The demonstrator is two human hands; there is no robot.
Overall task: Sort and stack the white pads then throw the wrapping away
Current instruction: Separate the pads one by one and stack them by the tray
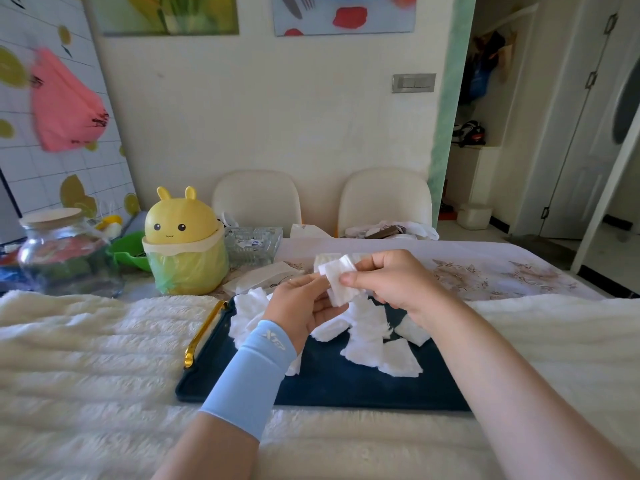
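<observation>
Hands meet above one tray (346,393): left hand (301,306) and right hand (391,282), forearms angled inward, both pinch one pad (337,285); loose pads (367,341) below, too jumbled to count

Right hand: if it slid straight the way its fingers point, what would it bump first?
Probably the left hand, right across the white pad that both hands pinch; depth is hard to judge.

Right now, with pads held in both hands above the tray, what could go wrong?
The held pads are only pinched between the left hand and right hand; one could slip into the loose pads below, mixing sorted with unsorted. Pads near the tray edge could slide onto the white fluffy cover and be hard to spot.
</observation>
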